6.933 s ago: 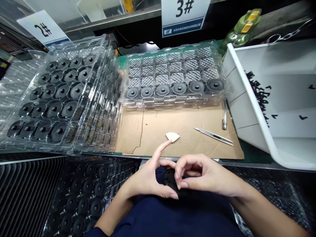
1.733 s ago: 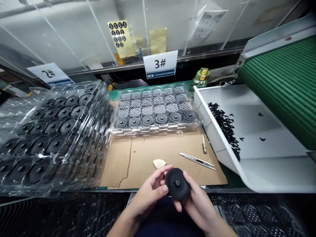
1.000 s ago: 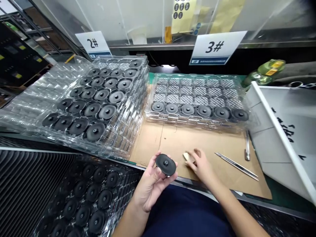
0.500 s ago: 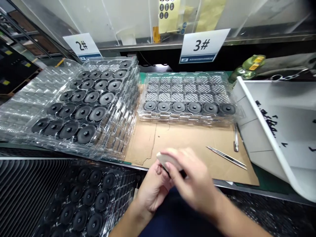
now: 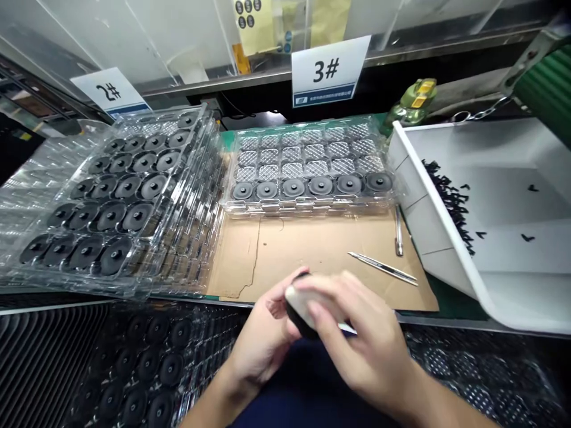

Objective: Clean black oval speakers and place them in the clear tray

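**Pale wedge [image 5: 298, 300] now off the cardboard, on the black disc [image 5: 298, 326]**

Above the near edge of the cardboard sheet [image 5: 312, 249], the left hand [image 5: 263, 339] cups the disc from beneath; the right hand [image 5: 361, 339], fingers closed, presses the wedge lengthwise across its top.

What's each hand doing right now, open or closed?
Left hand: closed, cupping a black round disc.
Right hand: closed, holding a cream wedge against the disc; slightly blurred.

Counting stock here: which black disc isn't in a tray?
The disc in the left hand, off the trays, under the pale wedge the right hand holds.
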`<state>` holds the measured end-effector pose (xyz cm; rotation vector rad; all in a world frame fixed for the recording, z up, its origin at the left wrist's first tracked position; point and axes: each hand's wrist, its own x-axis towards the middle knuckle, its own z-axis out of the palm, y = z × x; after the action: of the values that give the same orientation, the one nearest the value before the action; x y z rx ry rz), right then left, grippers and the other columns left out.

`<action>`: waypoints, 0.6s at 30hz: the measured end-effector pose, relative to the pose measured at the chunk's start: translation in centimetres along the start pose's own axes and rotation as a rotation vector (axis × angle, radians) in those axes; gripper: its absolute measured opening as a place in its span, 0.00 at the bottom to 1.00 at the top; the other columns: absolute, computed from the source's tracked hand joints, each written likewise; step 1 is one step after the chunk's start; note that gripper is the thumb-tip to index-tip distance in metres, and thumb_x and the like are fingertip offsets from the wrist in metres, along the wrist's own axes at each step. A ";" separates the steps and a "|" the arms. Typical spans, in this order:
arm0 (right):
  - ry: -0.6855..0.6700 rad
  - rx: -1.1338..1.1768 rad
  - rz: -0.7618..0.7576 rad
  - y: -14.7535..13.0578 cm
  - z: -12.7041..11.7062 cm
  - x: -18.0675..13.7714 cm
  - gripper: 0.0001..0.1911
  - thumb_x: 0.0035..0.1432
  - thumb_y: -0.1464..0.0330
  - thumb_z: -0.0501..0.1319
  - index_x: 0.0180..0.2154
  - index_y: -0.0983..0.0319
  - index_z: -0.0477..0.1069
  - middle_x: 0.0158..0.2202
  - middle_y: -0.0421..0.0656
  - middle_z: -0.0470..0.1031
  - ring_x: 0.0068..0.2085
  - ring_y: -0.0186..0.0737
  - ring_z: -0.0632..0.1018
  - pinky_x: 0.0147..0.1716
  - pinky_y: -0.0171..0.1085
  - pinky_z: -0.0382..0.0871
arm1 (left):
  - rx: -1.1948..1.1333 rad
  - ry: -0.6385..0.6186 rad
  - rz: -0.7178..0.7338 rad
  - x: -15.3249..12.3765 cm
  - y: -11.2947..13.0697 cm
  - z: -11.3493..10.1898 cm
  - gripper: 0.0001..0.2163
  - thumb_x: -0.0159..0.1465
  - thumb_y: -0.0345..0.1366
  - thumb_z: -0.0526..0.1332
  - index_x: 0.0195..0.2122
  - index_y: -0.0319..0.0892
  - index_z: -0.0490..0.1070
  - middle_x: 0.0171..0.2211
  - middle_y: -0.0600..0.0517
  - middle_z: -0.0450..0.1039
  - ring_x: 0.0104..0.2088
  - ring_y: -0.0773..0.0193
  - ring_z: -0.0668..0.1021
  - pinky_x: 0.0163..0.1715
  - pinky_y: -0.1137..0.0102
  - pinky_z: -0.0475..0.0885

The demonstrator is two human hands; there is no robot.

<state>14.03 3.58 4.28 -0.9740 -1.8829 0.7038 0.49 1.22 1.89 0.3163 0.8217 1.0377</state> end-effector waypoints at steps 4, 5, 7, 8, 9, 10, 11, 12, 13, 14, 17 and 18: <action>0.024 -0.010 -0.070 0.6 -1.0 -0.9 0.14 0.58 0.77 0.54 0.45 0.62 0.66 0.35 0.42 0.78 0.32 0.35 0.74 0.33 0.36 0.65 | 0.027 -0.043 -0.029 0.3 -0.3 0.5 0.30 0.39 0.40 0.75 0.47 0.44 0.75 0.46 0.46 0.77 0.48 0.57 0.76 0.51 0.69 0.68; -0.036 -0.014 -0.063 0.7 -1.5 -1.4 0.13 0.58 0.77 0.54 0.45 0.61 0.67 0.34 0.41 0.78 0.31 0.35 0.74 0.32 0.36 0.65 | 0.012 -0.028 -0.056 0.3 -0.2 0.5 0.29 0.40 0.37 0.75 0.47 0.45 0.75 0.46 0.47 0.77 0.47 0.59 0.77 0.49 0.70 0.69; -0.118 -0.086 0.001 0.6 -2.5 -2.4 0.12 0.58 0.76 0.54 0.43 0.60 0.67 0.33 0.40 0.77 0.30 0.33 0.74 0.32 0.35 0.64 | -0.019 0.005 -0.110 0.2 0.0 0.6 0.28 0.43 0.33 0.75 0.48 0.46 0.74 0.47 0.48 0.77 0.44 0.62 0.78 0.45 0.74 0.71; -0.125 -0.155 0.031 0.6 -2.9 -2.7 0.12 0.58 0.76 0.53 0.44 0.61 0.67 0.33 0.41 0.77 0.30 0.34 0.74 0.32 0.36 0.64 | -0.034 0.012 -0.120 0.2 0.0 0.8 0.27 0.44 0.33 0.74 0.48 0.46 0.74 0.47 0.47 0.77 0.44 0.63 0.78 0.43 0.75 0.71; -0.112 -0.232 0.041 0.5 -3.2 -2.8 0.13 0.58 0.76 0.53 0.45 0.61 0.67 0.33 0.41 0.77 0.29 0.34 0.73 0.31 0.37 0.63 | -0.050 0.012 -0.116 0.1 0.0 1.0 0.27 0.44 0.33 0.74 0.48 0.46 0.74 0.47 0.47 0.77 0.44 0.63 0.78 0.42 0.75 0.72; -0.088 -0.300 0.018 0.5 -3.4 -2.6 0.14 0.58 0.76 0.53 0.46 0.62 0.67 0.32 0.42 0.77 0.28 0.35 0.72 0.31 0.38 0.61 | -0.061 0.007 -0.102 0.1 0.0 1.2 0.27 0.45 0.33 0.74 0.48 0.46 0.74 0.47 0.48 0.77 0.44 0.63 0.78 0.42 0.74 0.71; -0.048 -0.341 -0.047 0.6 -3.5 -2.2 0.14 0.59 0.76 0.53 0.47 0.63 0.67 0.30 0.43 0.76 0.27 0.35 0.71 0.30 0.39 0.59 | -0.065 -0.004 -0.094 0.0 0.0 1.5 0.25 0.46 0.34 0.74 0.47 0.46 0.74 0.46 0.50 0.77 0.43 0.63 0.78 0.43 0.74 0.71; -0.013 -0.337 -0.144 0.7 -3.5 -1.7 0.14 0.59 0.75 0.53 0.47 0.63 0.68 0.27 0.42 0.75 0.26 0.36 0.70 0.29 0.39 0.57 | -0.057 -0.016 -0.104 -0.1 -0.1 1.8 0.24 0.48 0.34 0.73 0.47 0.46 0.74 0.43 0.51 0.78 0.43 0.63 0.78 0.44 0.74 0.70; 0.011 -0.282 -0.242 1.0 -3.4 -1.2 0.14 0.61 0.74 0.52 0.46 0.61 0.68 0.25 0.41 0.74 0.25 0.35 0.69 0.29 0.39 0.56 | -0.037 -0.028 -0.126 -0.2 -0.1 1.9 0.22 0.49 0.34 0.71 0.47 0.45 0.75 0.41 0.53 0.78 0.42 0.63 0.78 0.45 0.73 0.69; 0.004 -0.188 -0.310 1.4 -3.3 -0.6 0.13 0.62 0.73 0.50 0.45 0.60 0.69 0.25 0.39 0.74 0.26 0.34 0.70 0.30 0.39 0.56 | -0.008 -0.042 -0.152 -0.3 -0.2 2.0 0.21 0.50 0.34 0.71 0.47 0.44 0.74 0.39 0.53 0.78 0.42 0.63 0.78 0.45 0.72 0.69; -0.192 0.054 -0.209 2.2 -3.1 0.5 0.12 0.65 0.72 0.49 0.44 0.57 0.68 0.29 0.36 0.75 0.29 0.31 0.72 0.33 0.36 0.58 | 0.051 -0.081 -0.186 -0.5 -0.3 1.7 0.25 0.48 0.40 0.72 0.47 0.39 0.74 0.36 0.50 0.77 0.39 0.61 0.78 0.42 0.72 0.70; -0.244 0.035 -0.117 2.3 -3.0 0.6 0.11 0.64 0.72 0.50 0.44 0.57 0.68 0.31 0.36 0.75 0.30 0.30 0.72 0.33 0.36 0.59 | 0.050 -0.087 -0.177 -0.5 -0.3 1.5 0.26 0.46 0.40 0.73 0.46 0.38 0.74 0.36 0.49 0.77 0.38 0.61 0.78 0.40 0.72 0.71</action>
<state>17.28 5.59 4.17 -0.7756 -2.1125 0.8121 1.62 0.80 2.94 0.3232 0.7832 0.8341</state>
